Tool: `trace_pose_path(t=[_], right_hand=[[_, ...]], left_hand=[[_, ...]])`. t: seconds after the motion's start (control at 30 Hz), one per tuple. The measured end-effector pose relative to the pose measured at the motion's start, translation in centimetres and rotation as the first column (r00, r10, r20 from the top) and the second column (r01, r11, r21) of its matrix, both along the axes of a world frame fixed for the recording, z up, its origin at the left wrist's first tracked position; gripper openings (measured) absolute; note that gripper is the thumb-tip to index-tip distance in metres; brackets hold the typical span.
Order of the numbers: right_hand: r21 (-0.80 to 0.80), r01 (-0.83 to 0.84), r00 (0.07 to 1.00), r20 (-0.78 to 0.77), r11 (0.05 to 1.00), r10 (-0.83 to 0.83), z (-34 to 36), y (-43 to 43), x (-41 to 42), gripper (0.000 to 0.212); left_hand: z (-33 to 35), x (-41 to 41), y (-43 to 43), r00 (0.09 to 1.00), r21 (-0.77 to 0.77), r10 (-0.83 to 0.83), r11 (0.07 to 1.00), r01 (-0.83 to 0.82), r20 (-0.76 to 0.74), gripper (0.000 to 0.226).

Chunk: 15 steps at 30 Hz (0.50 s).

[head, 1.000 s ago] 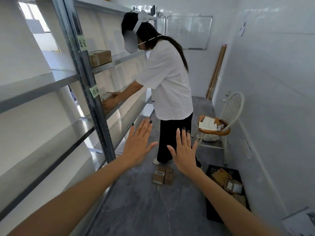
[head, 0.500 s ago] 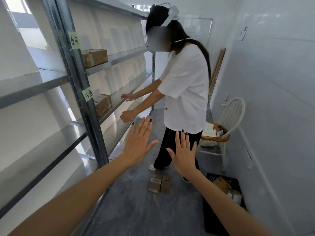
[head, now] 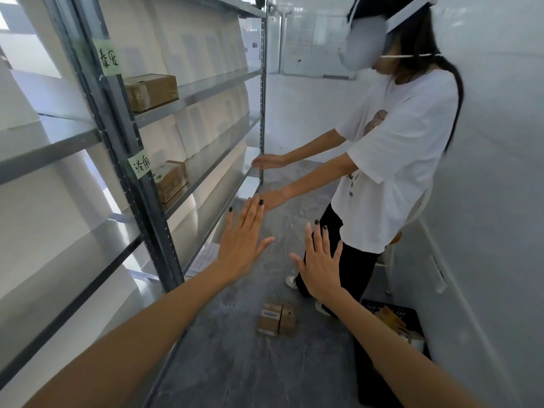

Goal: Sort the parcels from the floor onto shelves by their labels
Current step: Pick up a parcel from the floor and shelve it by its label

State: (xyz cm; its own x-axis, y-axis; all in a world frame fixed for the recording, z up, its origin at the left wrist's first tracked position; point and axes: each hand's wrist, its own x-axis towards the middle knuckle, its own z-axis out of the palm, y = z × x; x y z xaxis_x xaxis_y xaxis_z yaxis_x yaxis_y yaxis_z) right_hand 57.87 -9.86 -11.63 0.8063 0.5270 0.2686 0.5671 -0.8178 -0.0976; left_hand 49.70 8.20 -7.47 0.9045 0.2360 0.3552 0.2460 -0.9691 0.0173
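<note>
My left hand (head: 243, 241) and my right hand (head: 321, 265) are stretched out flat in front of me, fingers spread, holding nothing. Below them two small cardboard parcels (head: 276, 319) lie side by side on the grey floor. A metal shelf unit (head: 141, 184) runs along the left, with green handwritten labels (head: 109, 58) on its upright. One brown parcel (head: 151, 91) rests on an upper shelf. Another parcel (head: 170, 179) sits on the shelf below it.
Another person in a white T-shirt (head: 397, 160) stands close ahead on the right, both hands reaching toward the shelf post. A black crate (head: 412, 316) holding more parcels sits on the floor by the right wall. The aisle is narrow.
The other person has let go of the lower-shelf parcel, turned and stepped nearer, now reaching along the shelf. My view has shifted closer to the shelf; my hands stay spread.
</note>
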Motion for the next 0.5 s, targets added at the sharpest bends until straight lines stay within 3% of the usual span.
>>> trace_pose_path(t=[0.5], right_hand=[[-0.015,-0.090,0.993,-0.081,0.996,0.089,-2.4,1.8,10.8,0.086]], left_hand=[[-0.6,8.9,1.0,0.994,0.074,0.098,0.993,-0.094,-0.047,0.081]])
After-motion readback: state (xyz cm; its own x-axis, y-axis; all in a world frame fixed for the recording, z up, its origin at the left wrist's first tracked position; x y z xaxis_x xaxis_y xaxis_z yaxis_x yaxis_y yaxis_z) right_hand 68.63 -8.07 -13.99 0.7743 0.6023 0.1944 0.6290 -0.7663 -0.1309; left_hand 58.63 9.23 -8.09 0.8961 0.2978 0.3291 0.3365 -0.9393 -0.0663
